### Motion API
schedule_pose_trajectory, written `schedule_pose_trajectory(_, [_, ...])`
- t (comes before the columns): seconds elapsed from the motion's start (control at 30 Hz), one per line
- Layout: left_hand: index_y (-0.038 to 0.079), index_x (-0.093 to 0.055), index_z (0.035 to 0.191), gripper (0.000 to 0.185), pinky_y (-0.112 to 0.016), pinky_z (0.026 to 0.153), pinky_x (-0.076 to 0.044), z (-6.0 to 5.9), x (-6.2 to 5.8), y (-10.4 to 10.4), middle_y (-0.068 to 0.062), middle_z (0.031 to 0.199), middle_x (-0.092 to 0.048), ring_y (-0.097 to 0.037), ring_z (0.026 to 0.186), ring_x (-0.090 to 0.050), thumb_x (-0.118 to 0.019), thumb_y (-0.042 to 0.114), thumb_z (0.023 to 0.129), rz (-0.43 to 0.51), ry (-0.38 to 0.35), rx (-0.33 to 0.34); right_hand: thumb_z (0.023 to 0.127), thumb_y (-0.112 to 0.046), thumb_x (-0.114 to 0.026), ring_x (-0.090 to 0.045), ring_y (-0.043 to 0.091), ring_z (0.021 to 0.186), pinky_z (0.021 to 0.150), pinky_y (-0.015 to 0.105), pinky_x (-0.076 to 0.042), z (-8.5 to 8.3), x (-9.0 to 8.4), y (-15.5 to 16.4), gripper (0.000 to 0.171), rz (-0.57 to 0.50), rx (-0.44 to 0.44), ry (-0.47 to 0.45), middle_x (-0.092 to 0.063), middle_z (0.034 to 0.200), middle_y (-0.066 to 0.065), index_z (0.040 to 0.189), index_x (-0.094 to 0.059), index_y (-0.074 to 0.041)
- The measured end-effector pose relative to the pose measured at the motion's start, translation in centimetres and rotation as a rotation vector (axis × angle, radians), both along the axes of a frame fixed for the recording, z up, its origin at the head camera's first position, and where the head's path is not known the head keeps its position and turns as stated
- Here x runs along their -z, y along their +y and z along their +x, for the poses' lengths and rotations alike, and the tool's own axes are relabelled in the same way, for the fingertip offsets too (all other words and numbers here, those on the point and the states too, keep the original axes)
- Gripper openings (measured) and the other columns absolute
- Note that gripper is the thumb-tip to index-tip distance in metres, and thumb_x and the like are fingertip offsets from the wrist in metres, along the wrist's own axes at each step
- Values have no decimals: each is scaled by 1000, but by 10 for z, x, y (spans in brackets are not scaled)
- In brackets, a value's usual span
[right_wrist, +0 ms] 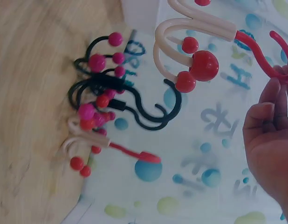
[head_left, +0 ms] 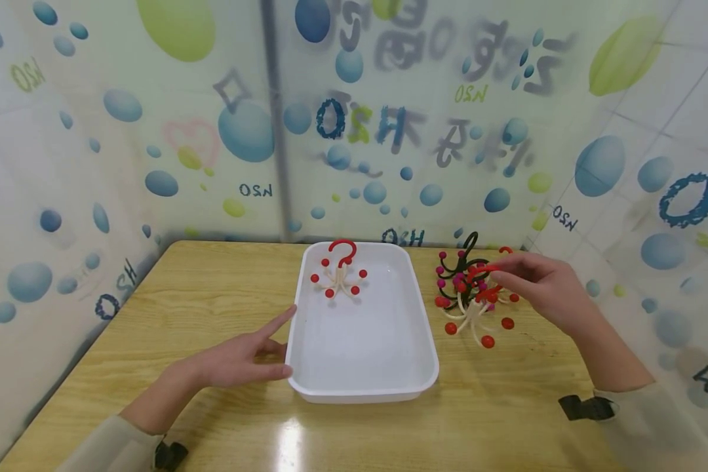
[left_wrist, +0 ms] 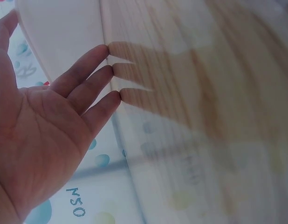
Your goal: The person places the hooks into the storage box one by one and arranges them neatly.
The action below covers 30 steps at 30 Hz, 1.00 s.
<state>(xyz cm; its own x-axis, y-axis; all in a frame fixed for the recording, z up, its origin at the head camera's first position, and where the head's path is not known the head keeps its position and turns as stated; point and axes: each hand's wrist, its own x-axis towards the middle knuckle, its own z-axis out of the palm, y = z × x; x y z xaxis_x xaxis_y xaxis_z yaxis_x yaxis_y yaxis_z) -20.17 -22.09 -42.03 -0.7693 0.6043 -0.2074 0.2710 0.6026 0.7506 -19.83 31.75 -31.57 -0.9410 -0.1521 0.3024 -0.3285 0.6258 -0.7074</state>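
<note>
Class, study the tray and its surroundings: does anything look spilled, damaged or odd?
Some lettering on the backdrop behind the white tray looks odd because it reads mirror-reversed. Nothing appears spilled or damaged.

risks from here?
1. Snag: the held hanger has splayed, ball-tipped prongs close to the black hangers; moved sideways, they could catch.
2. Twist or slip: the right hand pinches it only near its top, so the pronged end might swing.
3. Tray shift: the left hand touches the white tray on the left side only; a bump might slide it.
</note>
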Motion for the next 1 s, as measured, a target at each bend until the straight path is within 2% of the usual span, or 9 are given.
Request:
schedule_pose_trajectory(0.23, [35,1,178,106,-68,120,-44,0,0,0,-12,147,-71,-34,140,-67,-73,50,105,-12,1,-8,107,-36,-74,-61,17,79,58,28,-51,-24,-11,-37,29,-5,-11,-40,-76,102,4,125,-78,-13])
schedule_pose_trajectory(0.47, [34,1,178,106,-70,120,-44,0,0,0,-13,148,-71,-36,141,-65,-73,52,104,-16,-8,-9,107,-44,-73,-61,25,98,72,24,-56,-50,-15,-69,38,-19,-29,-84,-75,115,9,129,-77,-14])
schedule_pose_trajectory(0.63, [35,0,178,106,-69,119,-45,0,0,0,-12,148,-71,-35,141,-66,-74,53,104,-17,-12,-13,106,-44,-74,-60,28,100,76,28,-54,-68,-15,-88,38,-38,-42,-94,-75,116,12,130,-78,-14])
schedule_pose_trajectory(0.73, [35,0,178,106,-68,119,-45,0,0,0,-12,148,-71,-35,140,-66,-74,52,104,-11,-12,-10,107,-44,-73,-63,29,106,82,32,-56,-80,-12,-99,38,-37,-68,-93,-75,120,11,132,-77,-16])
schedule_pose_trajectory(0.83, [35,0,178,106,-68,120,-45,0,0,0,-13,148,-71,-35,141,-66,-74,52,104,-4,-12,-8,107,-43,-73,-64,29,107,81,34,-56,-93,-7,-108,36,-47,-96,-91,-76,122,11,131,-78,-17])
schedule_pose_trajectory(0.93, [34,0,178,106,-68,120,-45,0,0,0,-13,149,-71,-35,140,-66,-74,51,104,2,-10,-4,107,-41,-73,-63,28,102,73,31,-53,-103,-3,-117,34,-66,-110,-99,-76,119,12,130,-78,-17])
schedule_pose_trajectory(1.0, [34,1,178,106,-68,119,-45,0,0,0,-14,148,-71,-35,140,-66,-74,50,104,5,-10,-2,107,-40,-73,-64,28,103,72,29,-53,-109,0,-121,33,-83,-123,-110,-75,118,12,130,-78,-16])
